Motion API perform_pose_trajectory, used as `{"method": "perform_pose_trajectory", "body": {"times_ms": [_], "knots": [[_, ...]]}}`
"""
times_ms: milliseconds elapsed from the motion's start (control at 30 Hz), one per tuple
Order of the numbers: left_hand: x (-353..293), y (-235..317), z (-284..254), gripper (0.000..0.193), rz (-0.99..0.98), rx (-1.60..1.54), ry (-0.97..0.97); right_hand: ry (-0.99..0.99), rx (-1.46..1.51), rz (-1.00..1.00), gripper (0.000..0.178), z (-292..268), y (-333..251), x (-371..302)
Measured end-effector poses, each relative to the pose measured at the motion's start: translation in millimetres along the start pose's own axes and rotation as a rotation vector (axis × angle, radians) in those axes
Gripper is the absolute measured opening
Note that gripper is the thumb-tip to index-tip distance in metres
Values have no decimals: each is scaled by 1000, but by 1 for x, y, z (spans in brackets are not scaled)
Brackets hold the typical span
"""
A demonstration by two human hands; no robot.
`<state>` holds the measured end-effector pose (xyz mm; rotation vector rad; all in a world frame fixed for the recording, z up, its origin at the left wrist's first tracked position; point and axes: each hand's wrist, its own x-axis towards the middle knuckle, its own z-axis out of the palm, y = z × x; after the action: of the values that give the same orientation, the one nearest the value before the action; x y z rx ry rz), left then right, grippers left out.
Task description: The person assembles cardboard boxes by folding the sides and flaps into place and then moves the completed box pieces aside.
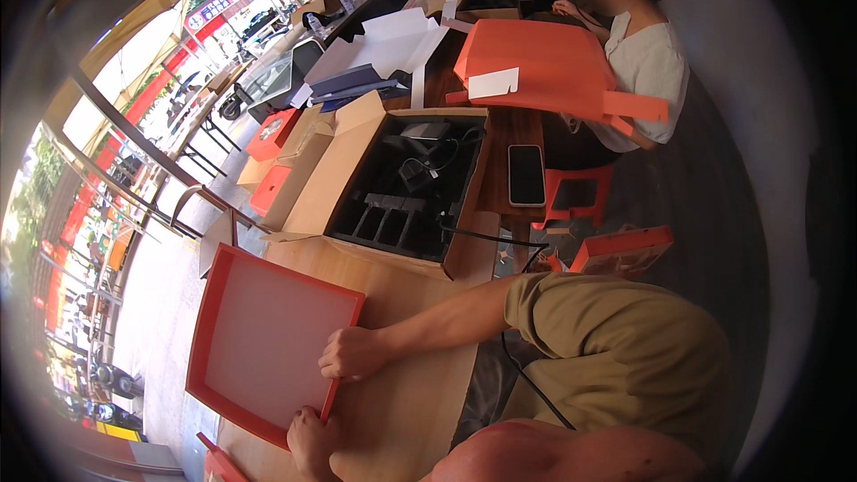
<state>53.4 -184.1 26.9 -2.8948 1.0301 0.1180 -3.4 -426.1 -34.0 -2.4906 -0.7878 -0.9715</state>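
Note:
A shallow red cardboard box [203, 326] with a white inside [275, 330] lies on the wooden table, its open side up. My right hand [353, 354] is closed over the wall closest to me, its curled fingers pressing along the inside. Farther down that same wall, by the lower corner, my left hand [312, 439] grips the edge, with part of its fingers hidden. Whether this piece is a lid or a base I cannot tell.
Beyond it stands an open brown carton [303, 170] with black foam [388, 219], adapters and cables. A phone [527, 175] lies on a darker table. A co-worker [656, 71] handles a large orange-red cardboard sheet [536, 58]. Another red box [622, 250] and a red stool [578, 196] are nearby.

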Motion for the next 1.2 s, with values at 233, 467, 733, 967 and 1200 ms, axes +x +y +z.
{"method": "perform_pose_trajectory", "body": {"times_ms": [233, 467, 733, 967, 1200], "knots": [[3, -3, 0, 33, 27, -22, -5, -52, 38, 42, 22, -5, -1, 1], [7, -8, -1, 29, 53, -108, 3, -37, 28, 39, 22, -6, -2, 2], [9, -20, 6, 30, 74, -185, -62, -36, 45, 22, 25, -8, -2, 4], [11, -28, 8, 34, 94, -216, -144, -66, 75, 29, 29, -3, -2, 2], [0, -10, -21, 41, -10, -285, -315, -388, 58, 385, 46, -57, -5, 18]]}}
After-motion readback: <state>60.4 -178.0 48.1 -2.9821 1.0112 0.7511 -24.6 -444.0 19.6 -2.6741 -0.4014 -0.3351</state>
